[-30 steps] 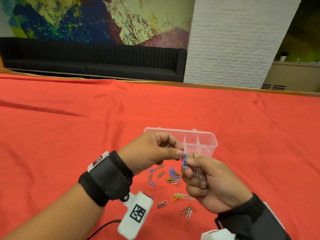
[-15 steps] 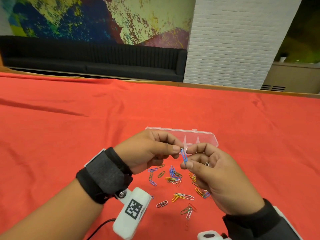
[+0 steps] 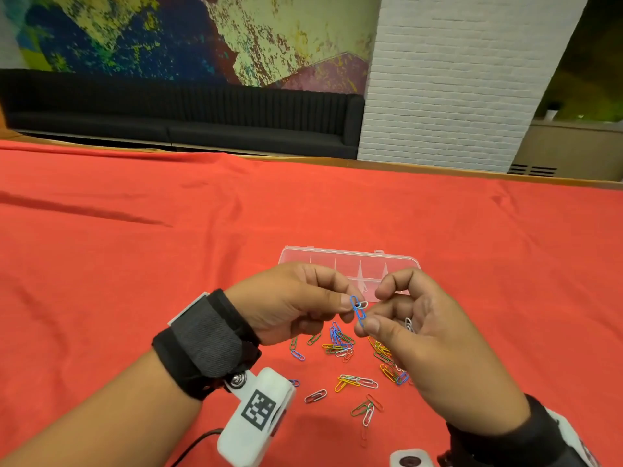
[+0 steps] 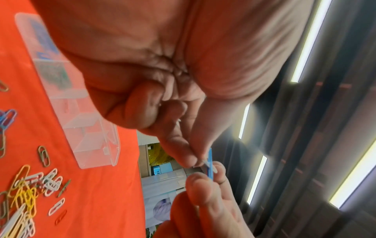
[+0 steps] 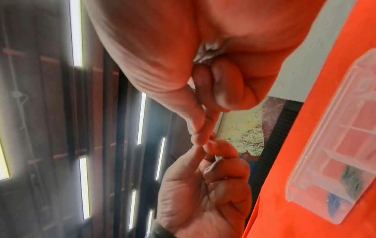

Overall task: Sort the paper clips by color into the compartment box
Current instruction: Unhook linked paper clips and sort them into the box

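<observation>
Head view: above the red tabletop, the left hand and right hand pinch between them a blue paper clip hooked to a white paper clip; the right hand also keeps another pale clip tucked in its palm; the step in hand appears to be unlinking the pair, and the next move calls for sliding one loop free before dropping each by colour. The clear compartment box lies open just beyond, mixed loose clips below the hands. Left wrist view: the box's far compartments hold blue and green clips, the nearer ones look unfilled. Right wrist view: the same blue and green contents show; both hands' fingers meet at the pinch
</observation>
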